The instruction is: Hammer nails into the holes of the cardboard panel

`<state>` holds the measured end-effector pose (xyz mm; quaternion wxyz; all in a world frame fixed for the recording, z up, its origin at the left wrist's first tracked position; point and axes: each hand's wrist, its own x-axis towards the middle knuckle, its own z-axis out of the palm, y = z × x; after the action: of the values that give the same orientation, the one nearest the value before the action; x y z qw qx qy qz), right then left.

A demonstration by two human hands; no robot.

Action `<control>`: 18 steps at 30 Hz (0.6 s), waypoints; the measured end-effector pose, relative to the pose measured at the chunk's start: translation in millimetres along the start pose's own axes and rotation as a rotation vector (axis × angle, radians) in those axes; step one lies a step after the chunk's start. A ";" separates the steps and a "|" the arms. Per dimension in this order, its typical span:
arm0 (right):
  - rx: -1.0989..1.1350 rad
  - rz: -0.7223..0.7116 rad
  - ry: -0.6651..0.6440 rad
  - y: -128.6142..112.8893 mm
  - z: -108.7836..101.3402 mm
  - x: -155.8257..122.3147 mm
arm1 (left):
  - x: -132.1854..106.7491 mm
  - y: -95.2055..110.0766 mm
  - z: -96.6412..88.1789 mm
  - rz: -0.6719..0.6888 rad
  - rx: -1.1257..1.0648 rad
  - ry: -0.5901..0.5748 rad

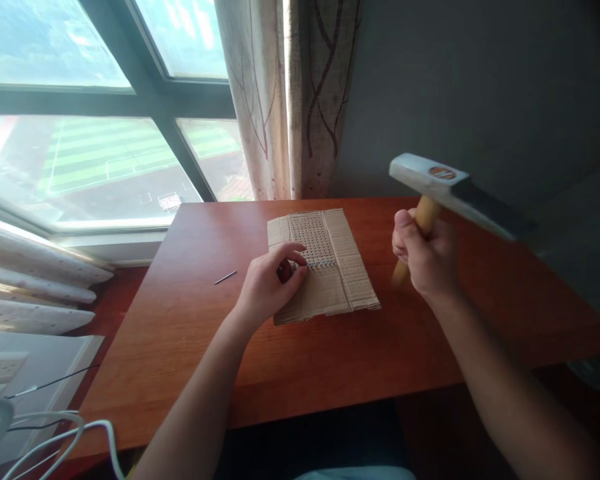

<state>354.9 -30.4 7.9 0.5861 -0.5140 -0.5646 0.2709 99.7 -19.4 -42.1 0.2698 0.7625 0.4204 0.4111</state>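
Observation:
My right hand (425, 253) is wrapped round the wooden handle of a hammer (430, 175), raised above the right side of the table. The hammer's metal head is smeared by motion at its narrow end. A flat piece of cardboard (325, 293) lies on the table, with rows of small holes punched in its upper middle. My left hand (275, 273) rests on the cardboard's left part, thumb and fingertips pinched together at the lower edge of the hole pattern. Whatever sits in that pinch is too small to make out. Left of this hand lies a thin metal rod (225, 277).
The reddish-brown wooden table (180, 347) stands against a window (105, 160) and a patterned curtain (325, 87). White cables (80, 427) loop at the lower left, near a wall socket (3, 369). A dark grey wall rises behind the hammer.

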 end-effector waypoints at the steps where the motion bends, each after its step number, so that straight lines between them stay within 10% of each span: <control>1: 0.047 -0.003 0.047 3.9 1.7 2.6 | 0.0 0.6 -1.4 0.006 -0.020 0.021; 10: 0.177 -0.069 0.186 25.3 -1.1 10.8 | 3.4 -18.0 -28.9 -0.164 -0.006 0.367; 18: 0.169 -0.043 0.198 26.6 -7.2 11.6 | -7.5 -47.5 -76.2 -0.385 0.790 0.002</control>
<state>371.1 -13.4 -10.7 0.6860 -0.4746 -0.4901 0.2530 12.4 2.9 -41.7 0.0287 0.7146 0.6800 0.1617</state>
